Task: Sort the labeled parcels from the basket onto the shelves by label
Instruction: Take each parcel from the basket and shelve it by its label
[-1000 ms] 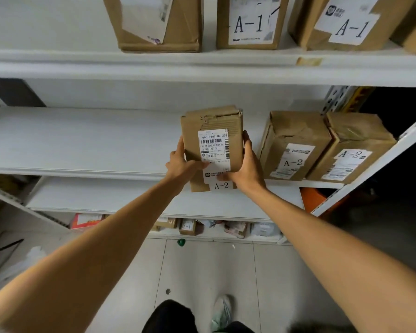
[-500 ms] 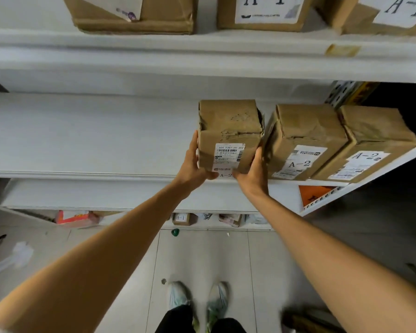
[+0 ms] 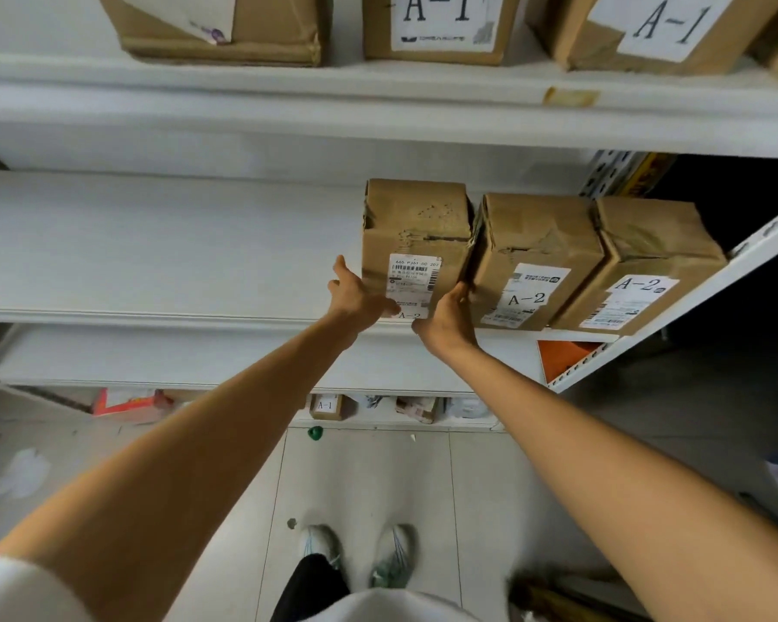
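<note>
Parcel storeroom, white shelving (image 3: pixel 378 110), labelled cartons (image 3: pixel 535 262)

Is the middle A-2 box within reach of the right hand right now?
Probably yes: the right hand is at the parcel's corner, right beside the middle A-2 box, with nothing between them.

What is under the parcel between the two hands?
The white middle shelf; the parcel stands on it. Its bottom front edge is covered by the left hand and right hand.

The parcel (image 3: pixel 416 226) stands on the middle shelf (image 3: pixel 153 244), just left of two A-2 parcels (image 3: pixel 535 249).
</note>
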Available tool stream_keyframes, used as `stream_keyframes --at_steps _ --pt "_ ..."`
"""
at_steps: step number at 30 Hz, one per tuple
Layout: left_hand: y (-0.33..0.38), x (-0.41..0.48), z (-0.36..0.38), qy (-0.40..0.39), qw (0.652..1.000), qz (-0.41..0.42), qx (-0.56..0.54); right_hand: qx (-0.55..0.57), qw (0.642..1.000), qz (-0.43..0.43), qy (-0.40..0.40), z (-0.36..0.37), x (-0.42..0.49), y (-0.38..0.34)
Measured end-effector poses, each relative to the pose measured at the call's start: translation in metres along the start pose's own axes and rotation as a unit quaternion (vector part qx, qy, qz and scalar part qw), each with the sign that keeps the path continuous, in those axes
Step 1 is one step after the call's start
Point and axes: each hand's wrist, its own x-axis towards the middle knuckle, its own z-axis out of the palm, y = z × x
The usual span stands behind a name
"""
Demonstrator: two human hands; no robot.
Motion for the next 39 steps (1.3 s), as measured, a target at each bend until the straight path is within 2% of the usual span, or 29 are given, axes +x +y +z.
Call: stream_keyframes --at_steps 6,8,10,12,15,19,25,34,36,39 --pt "-0.006 -0.027 -0.041 0.004 0.987 0.048 0.156 -0.108 0.994 0.007 -0.026 -0.021 0.003 -0.019" --pt "-0.009 -0.04 -0.064 0.008 0.978 0.065 0.197 -0.128 0.991 -0.019 -0.04 -0.023 0.011 -0.027" --pt "-0.014 -0.054 -0.087 0.026 0.97 0.08 0.227 -0.156 0.984 -0.055 -0.069 -0.02 0.016 -0.039" --pt "-0.021 -0.069 -0.11 0.054 0.964 0.082 0.246 -0.197 0.969 -0.113 -0.093 -0.022 -0.018 -0.069" --pt "-0.038 -0.103 -0.144 0.104 0.947 0.08 0.293 -0.261 0.929 -0.225 -0.138 -0.009 -0.073 -0.114" --pt "-0.07 -0.166 -0.191 0.178 0.914 0.053 0.361 -0.314 0.849 -0.376 -0.201 0.033 -0.146 -0.159" --pt "-0.118 -0.275 -0.25 0.282 0.894 -0.04 0.345 -0.344 0.702 -0.551 -0.293 0.093 -0.263 -0.196" --pt "-0.193 -0.414 -0.275 0.371 0.864 -0.18 0.29 -0.35 0.545 -0.701 -0.299 0.156 -0.389 -0.215" --pt "-0.207 -0.441 -0.272 0.382 0.858 -0.202 0.278 -0.36 0.495 -0.725 -0.316 0.171 -0.414 -0.213" --pt "-0.224 -0.479 -0.266 0.416 0.841 -0.234 0.255 -0.357 0.401 -0.776 -0.33 0.194 -0.453 -0.209"
